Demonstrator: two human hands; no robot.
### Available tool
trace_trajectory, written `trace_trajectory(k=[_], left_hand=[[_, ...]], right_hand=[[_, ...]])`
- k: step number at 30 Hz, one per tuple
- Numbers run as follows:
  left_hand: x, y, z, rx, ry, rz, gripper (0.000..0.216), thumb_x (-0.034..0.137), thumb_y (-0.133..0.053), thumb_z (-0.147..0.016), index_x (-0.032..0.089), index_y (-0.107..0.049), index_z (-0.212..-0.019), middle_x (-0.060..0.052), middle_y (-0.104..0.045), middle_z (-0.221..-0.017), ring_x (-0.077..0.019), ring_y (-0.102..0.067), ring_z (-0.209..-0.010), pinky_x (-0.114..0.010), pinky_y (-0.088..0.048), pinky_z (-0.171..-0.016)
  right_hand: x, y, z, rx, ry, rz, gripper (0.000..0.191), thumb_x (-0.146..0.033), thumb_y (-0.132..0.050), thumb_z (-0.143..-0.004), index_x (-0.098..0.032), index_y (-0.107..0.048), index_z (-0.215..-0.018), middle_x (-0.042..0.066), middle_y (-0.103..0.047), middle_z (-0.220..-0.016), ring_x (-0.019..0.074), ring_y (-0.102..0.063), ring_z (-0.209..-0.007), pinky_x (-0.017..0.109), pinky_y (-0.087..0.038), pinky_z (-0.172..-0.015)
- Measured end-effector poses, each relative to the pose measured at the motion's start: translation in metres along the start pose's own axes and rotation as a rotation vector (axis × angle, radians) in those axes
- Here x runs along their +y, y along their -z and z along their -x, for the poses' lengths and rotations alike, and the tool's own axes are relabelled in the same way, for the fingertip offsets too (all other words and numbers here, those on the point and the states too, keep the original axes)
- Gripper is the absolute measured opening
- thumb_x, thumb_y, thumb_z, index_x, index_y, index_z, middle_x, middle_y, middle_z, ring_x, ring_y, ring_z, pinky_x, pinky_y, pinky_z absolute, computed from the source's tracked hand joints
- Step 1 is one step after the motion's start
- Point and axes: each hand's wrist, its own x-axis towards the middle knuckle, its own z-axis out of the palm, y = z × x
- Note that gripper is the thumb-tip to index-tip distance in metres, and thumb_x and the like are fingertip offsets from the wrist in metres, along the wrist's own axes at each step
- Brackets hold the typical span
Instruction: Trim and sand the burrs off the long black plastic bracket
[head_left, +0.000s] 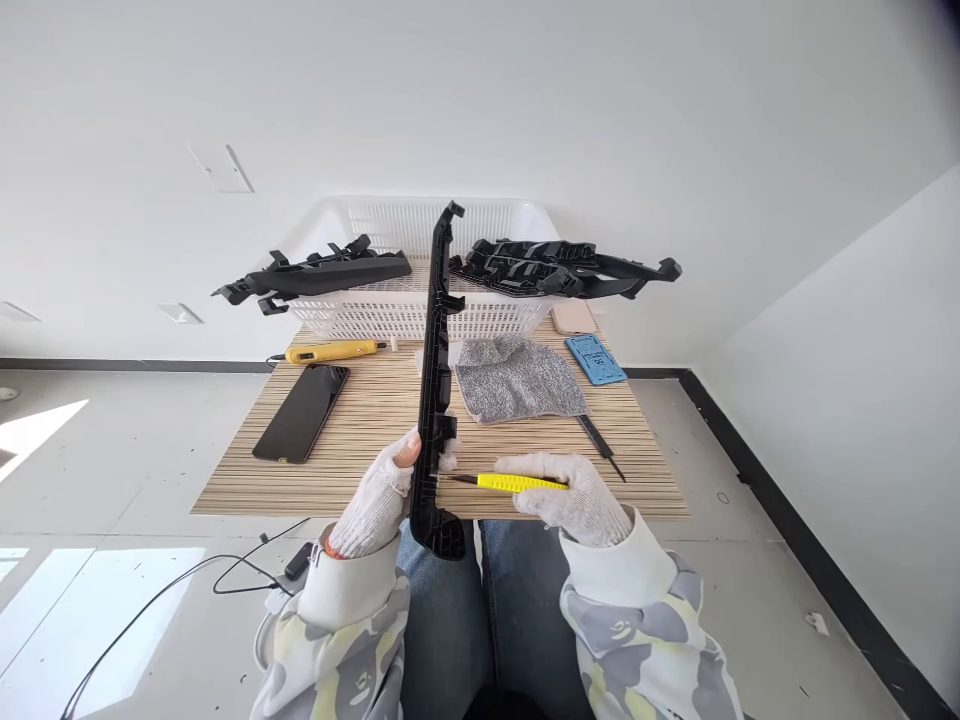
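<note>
My left hand, in a white knitted glove with the thumb tip bare, is closed around the lower part of a long black plastic trim piece. The piece stands nearly upright in view, its ribbed, clipped side facing me. My right hand, gloved too, grips a yellow-handled knife with a thin dark tip. That tip points left and is at the edge of the trim piece; whether it touches I cannot tell. The left fingers are partly hidden behind the piece.
Behind, a white plastic basket holds more black trim pieces. On the striped table lie a phone, a yellow corded tool, a grey cloth, a blue packet and a dark thin tool. Cables trail across the floor.
</note>
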Motion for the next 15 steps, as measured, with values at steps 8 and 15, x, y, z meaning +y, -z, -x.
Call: trace_trajectory(k=[8, 15], left_hand=[[-0.004, 0.003, -0.002, 0.008, -0.048, 0.0, 0.041, 0.055, -0.077, -0.084, 0.015, -0.082, -0.09, -0.01, -0.076, -0.085, -0.021, -0.063, -0.072, -0.029, -0.048, -0.065], [-0.001, -0.001, -0.001, 0.053, -0.033, -0.003, 0.04, 0.055, -0.079, -0.082, 0.016, -0.082, -0.09, -0.006, -0.072, -0.075, -0.0141, -0.054, -0.06, -0.027, -0.044, -0.058]], right_hand=[[-0.007, -0.01, 0.002, 0.126, -0.036, 0.036, 0.035, -0.029, -0.086, -0.068, -0.018, -0.089, -0.101, 0.002, -0.071, -0.066, 0.0065, -0.041, -0.046, 0.022, -0.03, -0.044], [-0.006, -0.009, -0.001, 0.08, -0.056, -0.002, 0.041, -0.038, -0.087, -0.068, -0.015, -0.088, -0.102, -0.001, -0.061, -0.054, 0.0079, -0.04, -0.045, 0.021, -0.029, -0.042]])
